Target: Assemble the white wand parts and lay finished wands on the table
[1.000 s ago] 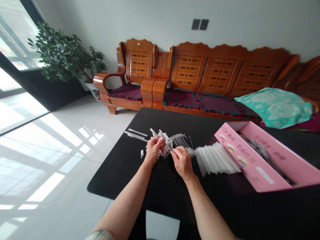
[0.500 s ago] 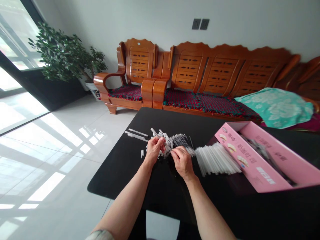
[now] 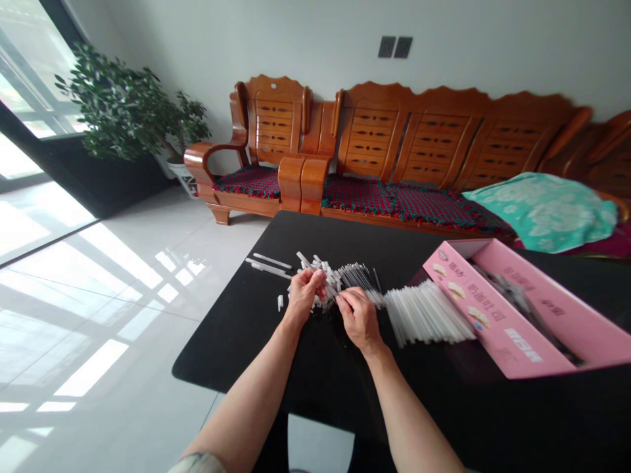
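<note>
Dozens of white plastic sticks (image 3: 326, 279) heaped on a black table (image 3: 231, 348), with the left hand (image 3: 305, 295) and right hand (image 3: 359, 320) curled nearly shut among them, apparently pinching a few, though too small to tell exactly. Just beside, clear tubes (image 3: 426, 314); beyond, a pink box (image 3: 513, 315).

left hand (image 3: 305, 295), fingers curled inward, just beside right hand (image 3: 359, 320), fingers pinched and pointing down. left forearm (image 3: 246, 401) and right forearm (image 3: 411, 420) bare, angled forward.
</note>
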The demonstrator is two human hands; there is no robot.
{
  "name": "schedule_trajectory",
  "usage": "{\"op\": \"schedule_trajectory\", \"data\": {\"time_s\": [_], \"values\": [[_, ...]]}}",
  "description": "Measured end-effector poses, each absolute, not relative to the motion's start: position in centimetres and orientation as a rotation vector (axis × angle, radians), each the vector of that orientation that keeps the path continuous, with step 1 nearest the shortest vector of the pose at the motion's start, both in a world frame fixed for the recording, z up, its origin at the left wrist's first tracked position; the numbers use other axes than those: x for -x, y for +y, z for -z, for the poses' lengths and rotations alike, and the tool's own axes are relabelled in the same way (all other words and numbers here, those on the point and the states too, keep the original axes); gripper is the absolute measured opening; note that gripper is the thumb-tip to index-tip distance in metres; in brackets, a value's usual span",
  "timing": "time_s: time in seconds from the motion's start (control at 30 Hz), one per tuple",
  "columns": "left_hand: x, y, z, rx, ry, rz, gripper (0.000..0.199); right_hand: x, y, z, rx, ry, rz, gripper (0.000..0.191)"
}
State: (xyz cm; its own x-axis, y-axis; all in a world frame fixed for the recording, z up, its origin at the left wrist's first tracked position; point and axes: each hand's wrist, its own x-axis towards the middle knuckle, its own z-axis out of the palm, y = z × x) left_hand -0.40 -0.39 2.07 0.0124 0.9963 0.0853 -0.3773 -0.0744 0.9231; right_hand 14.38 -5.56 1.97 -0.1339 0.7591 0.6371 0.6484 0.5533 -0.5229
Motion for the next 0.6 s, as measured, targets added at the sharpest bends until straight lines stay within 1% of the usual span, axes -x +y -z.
{"op": "schedule_trajectory", "data": {"time_s": [0.07, 0.33, 0.5, 0.6], "values": [[0.39, -0.41, -2.1, -0.996, 0.864, -1.404, 0.04, -14.37, -5.51, -1.91, 1.155, -1.846, -0.144, 0.021], [0.37, -0.46, -2.17, -0.993, 0.881, -1.406, 0.041, -14.39, -5.47, -1.75, 1.187, -1.761, -0.13, 0.013], [0.38, -0.4, -2.29, -0.979, 0.879, -1.41, 0.041, -14.37, -5.42, -1.78, 1.168, -1.834, -0.136, 0.02], [0.36, -0.39, -2.2, -0.984, 0.879, -1.405, 0.04, -14.38, -5.43, -1.75, 1.186, -1.788, -0.122, 0.014]]}}
